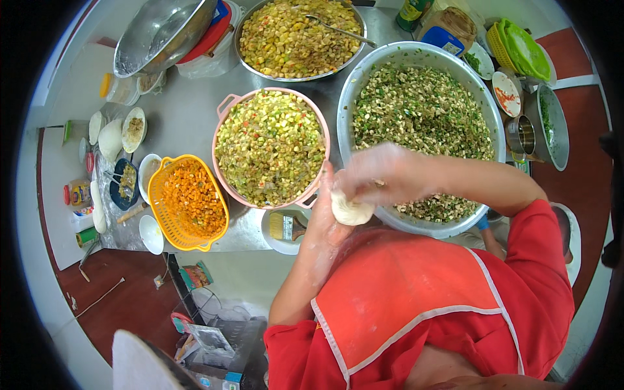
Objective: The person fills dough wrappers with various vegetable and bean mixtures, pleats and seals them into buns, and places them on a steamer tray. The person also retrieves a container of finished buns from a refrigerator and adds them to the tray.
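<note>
My left hand (327, 222) cradles a pale, floury piece of dough (352, 209) above the front edge of the table, thumb raised alongside it. Over the dough is my right hand (378, 173), blurred by motion, its fingers partly hidden, so its grip is unclear. Just beyond my hands stands a pink colander-like basket (327, 131) of diced vegetable filling (270, 146). Under my right forearm is a large metal basin (497, 146) of chopped filling flecked with green (419, 107). Below my left wrist, a flat brush (287, 226) lies in a white bowl (278, 247).
A yellow basket (161, 214) of orange diced filling (190, 195) stands at the left. Farther back are a steel bowl (239, 48) of yellow filling with a spoon (336, 29) and a tilted metal basin (161, 36). Another person's arm (492, 241) shows at right.
</note>
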`<state>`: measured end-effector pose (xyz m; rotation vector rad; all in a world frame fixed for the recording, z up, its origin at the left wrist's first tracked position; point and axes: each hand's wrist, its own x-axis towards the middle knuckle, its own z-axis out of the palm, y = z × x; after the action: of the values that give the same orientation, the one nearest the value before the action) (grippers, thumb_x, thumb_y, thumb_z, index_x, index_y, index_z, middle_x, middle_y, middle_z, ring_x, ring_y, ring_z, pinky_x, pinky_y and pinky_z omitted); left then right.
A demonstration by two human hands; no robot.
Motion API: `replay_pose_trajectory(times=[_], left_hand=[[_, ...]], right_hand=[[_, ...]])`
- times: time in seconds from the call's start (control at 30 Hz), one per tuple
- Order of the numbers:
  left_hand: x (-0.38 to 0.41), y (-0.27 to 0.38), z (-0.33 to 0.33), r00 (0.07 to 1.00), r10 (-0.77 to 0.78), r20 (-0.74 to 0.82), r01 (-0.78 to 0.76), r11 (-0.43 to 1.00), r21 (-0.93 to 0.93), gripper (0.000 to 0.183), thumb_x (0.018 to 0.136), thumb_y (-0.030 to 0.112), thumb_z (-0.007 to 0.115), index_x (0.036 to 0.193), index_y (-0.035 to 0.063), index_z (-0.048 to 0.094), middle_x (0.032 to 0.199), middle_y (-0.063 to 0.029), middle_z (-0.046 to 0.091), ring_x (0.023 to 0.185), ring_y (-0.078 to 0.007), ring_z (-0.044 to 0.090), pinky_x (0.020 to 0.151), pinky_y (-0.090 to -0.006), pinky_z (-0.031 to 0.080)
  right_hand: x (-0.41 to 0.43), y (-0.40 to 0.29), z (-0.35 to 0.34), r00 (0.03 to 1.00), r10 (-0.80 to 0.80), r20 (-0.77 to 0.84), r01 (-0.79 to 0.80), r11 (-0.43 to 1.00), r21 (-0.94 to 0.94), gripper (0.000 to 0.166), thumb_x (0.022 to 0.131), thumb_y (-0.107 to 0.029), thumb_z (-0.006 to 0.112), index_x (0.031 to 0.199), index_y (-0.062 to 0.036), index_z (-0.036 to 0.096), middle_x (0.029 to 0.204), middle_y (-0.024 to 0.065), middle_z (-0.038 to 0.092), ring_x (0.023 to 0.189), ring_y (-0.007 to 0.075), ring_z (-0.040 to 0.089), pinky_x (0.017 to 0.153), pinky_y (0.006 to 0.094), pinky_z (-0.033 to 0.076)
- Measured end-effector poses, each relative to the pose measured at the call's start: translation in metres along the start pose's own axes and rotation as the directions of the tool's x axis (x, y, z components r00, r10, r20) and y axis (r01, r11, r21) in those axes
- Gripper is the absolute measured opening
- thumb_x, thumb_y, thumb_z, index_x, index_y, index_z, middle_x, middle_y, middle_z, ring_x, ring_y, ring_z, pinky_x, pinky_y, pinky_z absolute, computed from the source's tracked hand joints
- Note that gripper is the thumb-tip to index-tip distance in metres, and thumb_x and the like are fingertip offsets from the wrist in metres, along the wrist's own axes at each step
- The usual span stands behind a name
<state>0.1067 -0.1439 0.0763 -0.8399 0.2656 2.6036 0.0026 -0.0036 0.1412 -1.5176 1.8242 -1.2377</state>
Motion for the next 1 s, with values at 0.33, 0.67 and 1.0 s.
replay_pose_trajectory(times=[0.33,0.67,1.0], left_hand=[[-0.011,0.019,-0.033,0.994,0.098,0.057,-0.085,0.976,-0.199,0.049,0.098,0.055,0.043,0.091,0.0105,0.063,0.104,-0.0093,0.063,0.099,-0.0288,0.06,0.087,-0.0472,0.053],[-0.017,0.025,-0.047,0.994,0.093,0.059,-0.078,0.97,-0.23,0.047,0.097,0.054,0.045,0.092,0.0111,0.064,0.104,-0.0106,0.066,0.101,-0.0299,0.063,0.088,-0.0487,0.052],[-0.033,0.041,-0.054,0.977,0.203,0.069,-0.181,0.953,-0.244,0.044,0.095,0.055,0.049,0.095,0.0133,0.064,0.103,-0.0087,0.067,0.1,-0.0284,0.063,0.088,-0.048,0.053]], right_hand=[[0.07,0.137,0.018,0.744,0.493,-0.451,-0.579,0.813,-0.067,0.017,0.08,-0.016,0.07,0.092,-0.0036,0.068,0.084,0.0109,0.064,0.078,0.0235,0.064,0.072,0.0349,0.05],[0.074,0.137,0.021,0.749,0.509,-0.424,-0.623,0.76,-0.187,0.016,0.078,-0.015,0.067,0.09,-0.0057,0.07,0.086,0.0132,0.066,0.085,0.0296,0.066,0.076,0.0394,0.051],[0.063,0.064,0.021,0.757,0.569,-0.321,-0.384,0.785,0.487,0.008,0.084,-0.008,0.066,0.085,0.0001,0.068,0.089,0.0056,0.07,0.083,0.0103,0.064,0.078,0.0277,0.051]])
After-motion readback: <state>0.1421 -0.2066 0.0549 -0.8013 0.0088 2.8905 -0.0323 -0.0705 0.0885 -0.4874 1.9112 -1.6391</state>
